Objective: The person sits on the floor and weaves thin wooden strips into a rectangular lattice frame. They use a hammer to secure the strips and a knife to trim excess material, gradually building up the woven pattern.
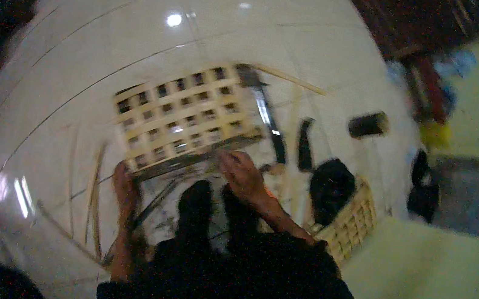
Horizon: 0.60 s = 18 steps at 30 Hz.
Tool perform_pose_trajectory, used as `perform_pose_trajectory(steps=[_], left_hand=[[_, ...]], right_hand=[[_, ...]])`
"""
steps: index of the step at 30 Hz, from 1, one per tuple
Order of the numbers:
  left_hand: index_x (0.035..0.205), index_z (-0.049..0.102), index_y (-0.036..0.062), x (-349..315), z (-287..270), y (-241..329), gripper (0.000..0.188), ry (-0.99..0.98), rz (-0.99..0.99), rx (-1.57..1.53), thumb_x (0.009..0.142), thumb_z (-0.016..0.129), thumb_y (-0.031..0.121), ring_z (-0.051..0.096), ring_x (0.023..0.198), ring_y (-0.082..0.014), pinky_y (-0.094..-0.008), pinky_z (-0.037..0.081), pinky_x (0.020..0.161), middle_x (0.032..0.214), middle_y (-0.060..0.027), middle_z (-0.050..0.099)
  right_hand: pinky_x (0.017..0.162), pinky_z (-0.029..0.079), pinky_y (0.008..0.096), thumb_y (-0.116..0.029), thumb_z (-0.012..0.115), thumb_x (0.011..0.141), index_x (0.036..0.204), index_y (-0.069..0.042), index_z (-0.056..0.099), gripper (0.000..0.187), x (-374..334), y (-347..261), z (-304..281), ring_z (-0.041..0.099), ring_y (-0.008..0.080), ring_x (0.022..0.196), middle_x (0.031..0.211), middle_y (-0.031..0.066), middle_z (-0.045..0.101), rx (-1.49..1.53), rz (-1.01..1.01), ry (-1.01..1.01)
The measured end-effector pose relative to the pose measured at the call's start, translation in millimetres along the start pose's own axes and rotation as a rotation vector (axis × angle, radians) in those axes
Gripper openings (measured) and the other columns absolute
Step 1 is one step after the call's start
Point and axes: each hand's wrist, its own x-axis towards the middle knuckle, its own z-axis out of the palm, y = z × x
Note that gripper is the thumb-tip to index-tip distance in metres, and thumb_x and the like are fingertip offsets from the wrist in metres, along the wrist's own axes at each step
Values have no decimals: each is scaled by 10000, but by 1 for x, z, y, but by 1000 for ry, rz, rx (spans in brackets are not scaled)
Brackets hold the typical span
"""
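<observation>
A pale lattice (186, 116) with rows of square openings is on the tiled floor (131, 6), in the middle of the scene, set aslant with its right end farther away than its left. Its near side shows as a dark edge. The left hand (125, 190) is at the near left corner of the lattice, its fingers up against it; blur leaves me unable to tell whether they grip it. The right hand (242, 175) is at the near edge, right of the middle, with the fingers bent; I cannot tell whether they hold anything or touch the lattice.

Between the two forearms, on the near side, are the person's dark feet (196, 204). Thin wooden strips (94, 202) lie on the floor to the left, and another strip (295, 80) runs off to the right from the far right corner of the lattice. Just right of the lattice is a long dark bar (277, 145) and, beside that, a short black piece (306, 143). Farther right lies a black cylinder (368, 125) with a pale end. Nearer, a black bundle (331, 187) is just beside a second lattice (354, 224), which is tilted.
</observation>
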Motion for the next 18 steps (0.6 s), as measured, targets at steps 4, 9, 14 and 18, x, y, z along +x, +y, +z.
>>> perform_pose_trajectory(steps=[4,9,14,18], left_hand=[[1371,394,-1,-14,2,17,487,28,-170,-396,991,453,298,442,1208,-285,-385,336,1025,1331,-168,447],[1318,411,14,-10,15,-25,410,143,-45,-183,983,462,245,462,1165,-252,-356,367,992,1279,-153,473],[1260,475,24,-12,-6,-7,351,57,-230,-292,952,504,189,501,1011,-187,-303,413,892,1149,-96,537],[1214,495,26,-13,-9,19,304,92,-158,-551,951,525,174,507,1097,-201,-328,412,938,1232,-130,533]], right_hand=[[821,478,370,-229,531,948,1043,8,614,268,-90,42,-120,607,310,945,1014,176,631,38,787,519],[782,481,411,-223,508,951,1010,12,627,270,-216,170,-128,606,375,863,954,217,641,-446,701,457],[769,469,421,-185,523,931,1052,8,633,253,-207,194,-135,599,353,883,961,210,633,-410,818,-43],[773,473,399,-191,521,938,1065,5,623,255,-208,197,-136,601,322,888,974,188,630,-396,838,-40]])
